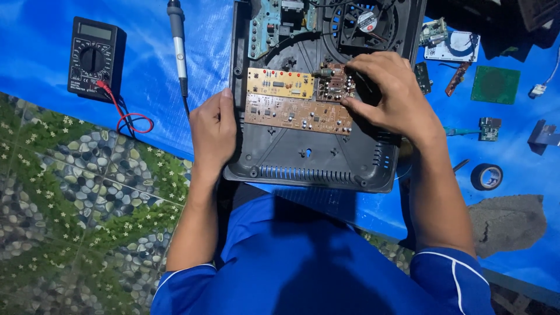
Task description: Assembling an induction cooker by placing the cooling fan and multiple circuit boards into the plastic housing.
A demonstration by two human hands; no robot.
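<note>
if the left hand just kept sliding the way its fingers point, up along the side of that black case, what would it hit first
Probably the soldering iron. The left hand grips the black housing at its left edge, fingers pointing up the frame; the iron's cable and tip lie just above them. Depth is unclear, so it might pass alongside.

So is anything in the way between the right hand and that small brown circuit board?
Nothing visible. The right hand already rests over the small brown circuit board inside the open black casing, fingertips touching its edge. The left hand grips the casing's left rim, clear of the board.
</note>
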